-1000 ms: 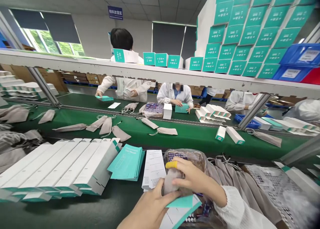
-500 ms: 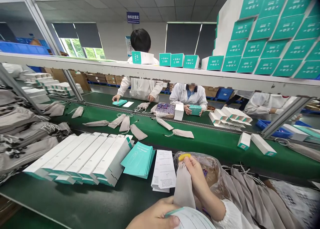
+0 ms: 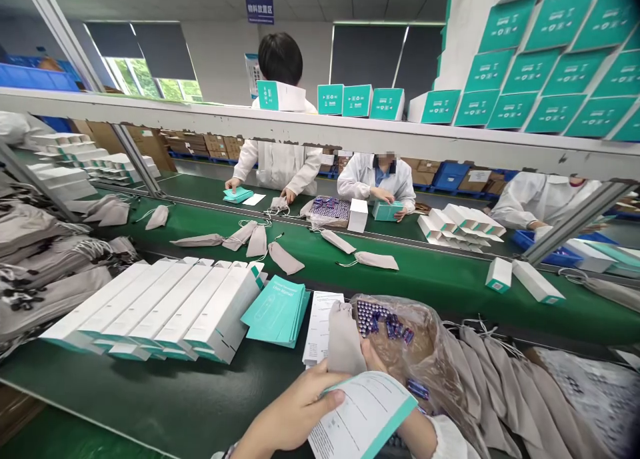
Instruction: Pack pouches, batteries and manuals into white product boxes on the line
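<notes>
Left hand (image 3: 300, 402) clamps a curled booklet (image 3: 367, 412), thumb on top, fingers by the grey pouch (image 3: 344, 339), and it's all happening at the near left of the battery bag (image 3: 427, 342)! Right hand (image 3: 374, 357) meets the pouch's edge, mostly covered by the booklet, so its grip I can't tell. Hands close together! White leaflets (image 3: 317, 332) lie left of the battery bag, teal manuals (image 3: 277, 312) farther left.
</notes>
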Demonstrator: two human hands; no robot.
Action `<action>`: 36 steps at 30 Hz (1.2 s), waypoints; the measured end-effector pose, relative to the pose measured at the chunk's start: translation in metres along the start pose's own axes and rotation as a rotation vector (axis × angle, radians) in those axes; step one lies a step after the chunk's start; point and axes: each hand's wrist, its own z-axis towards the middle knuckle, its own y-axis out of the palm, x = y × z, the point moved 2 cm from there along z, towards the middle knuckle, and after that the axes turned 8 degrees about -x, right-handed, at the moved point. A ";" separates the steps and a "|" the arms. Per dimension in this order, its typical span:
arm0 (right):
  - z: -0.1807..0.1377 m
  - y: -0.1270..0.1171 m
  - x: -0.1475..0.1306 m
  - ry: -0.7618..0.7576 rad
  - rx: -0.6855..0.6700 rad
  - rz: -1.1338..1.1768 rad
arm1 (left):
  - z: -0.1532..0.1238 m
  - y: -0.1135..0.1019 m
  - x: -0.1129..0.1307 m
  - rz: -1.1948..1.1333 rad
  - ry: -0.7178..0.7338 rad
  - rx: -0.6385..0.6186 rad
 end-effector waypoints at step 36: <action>-0.005 0.018 0.017 -0.048 0.072 0.010 | 0.021 0.033 -0.058 -0.688 0.057 0.502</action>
